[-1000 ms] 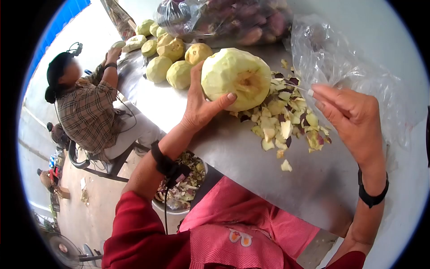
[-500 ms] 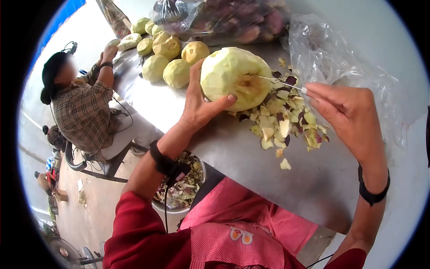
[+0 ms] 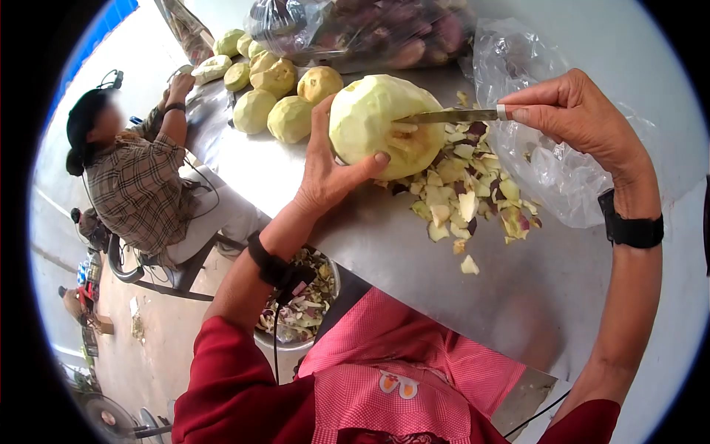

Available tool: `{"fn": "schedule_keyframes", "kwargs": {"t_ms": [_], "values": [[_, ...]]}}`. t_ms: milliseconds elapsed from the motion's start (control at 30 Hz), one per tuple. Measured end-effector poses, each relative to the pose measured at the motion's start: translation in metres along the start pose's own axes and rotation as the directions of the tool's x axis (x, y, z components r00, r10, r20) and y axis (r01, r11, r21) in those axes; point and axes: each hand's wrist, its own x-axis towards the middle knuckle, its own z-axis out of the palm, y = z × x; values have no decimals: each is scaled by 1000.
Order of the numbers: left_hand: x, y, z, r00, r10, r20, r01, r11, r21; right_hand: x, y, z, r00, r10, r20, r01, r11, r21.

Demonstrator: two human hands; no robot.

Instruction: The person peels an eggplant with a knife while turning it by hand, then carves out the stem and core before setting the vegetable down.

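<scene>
My left hand (image 3: pixel 333 159) is wrapped round the side of a large peeled round vegetable (image 3: pixel 362 111), pale green, with a browned hollow in the face turned to the right. In my right hand (image 3: pixel 569 111) a knife (image 3: pixel 451 116) is gripped between thumb and fingers. Its blade lies level and points left, with the tip at the upper edge of the hollow. A small pale piece shows just under the tip. My fingers cover most of the handle. Below and right of the vegetable lies a heap of pale and purple peelings (image 3: pixel 464 189).
Several peeled vegetables (image 3: pixel 290 120) stand on the metal table (image 3: pixel 414 259) at the back left. A plastic bag of purple produce (image 3: pixel 399 37) is behind them, with a crumpled clear bag (image 3: pixel 551 174) at right. A bowl of scraps (image 3: pixel 336 296) sits below; a co-worker (image 3: pixel 140 163) sits left.
My right hand has moved up and slightly right. The knife has turned from edge-on to showing its flat side. A pale piece now shows in the hollow; my left hand keeps its hold.
</scene>
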Motion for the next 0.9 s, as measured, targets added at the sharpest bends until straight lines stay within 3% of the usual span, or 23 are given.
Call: {"fn": "schedule_keyframes", "kwargs": {"t_ms": [67, 133, 233, 267, 333, 400, 467, 533, 567, 600, 633, 900], "values": [[0, 0, 0, 1000, -29, -8, 29, 999, -21, -2, 1, 10, 1000, -11, -26, 11, 1000, 9], [1, -4, -2, 998, -58, -23, 57, 998, -41, -18, -1, 35, 936, -252, -245, 193, 951, -241], [1, -8, -3, 1000, 7, -29, -5, 997, 79, -40, -24, 58, 921, -281, -269, 162, 905, -393], [1, -3, -1, 1000, -17, -23, 17, 1000, 15, -41, -31, 62, 921, -276, -274, 154, 906, -394], [0, 1, 2, 999, -40, -13, 39, 998, -54, -43, -42, 64, 946, -266, -186, 98, 781, -616], [-1, 2, -1, 1000, -16, -5, 16, 999, 52, -39, -45, 57, 946, -291, -145, 148, 782, -606], [-1, 2, -1, 1000, 2, -13, -2, 999, 46, -26, -44, 46, 942, -321, -101, 203, 781, -591], [-1, 0, 1, 999, 32, -16, -32, 999, 21, -6, -37, 26, 995, -96, 2, 92, 944, -316], [-1, -1, 1, 999, 33, -16, -33, 999, 20, 4, -27, 19, 997, -58, 54, 66, 985, -158], [-1, -1, 2, 999, 29, -13, -29, 1000, 3, 12, -25, 9, 993, 0, 117, 14, 992, -123], [0, -2, 2, 1000, 24, -12, -24, 1000, -12, 17, -25, 1, 982, 55, 182, -39, 995, -90], [0, 3, 2, 999, 24, -29, -21, 996, 86, 44, -16, -18, 962, 130, 241, -122, 991, -45]]}}
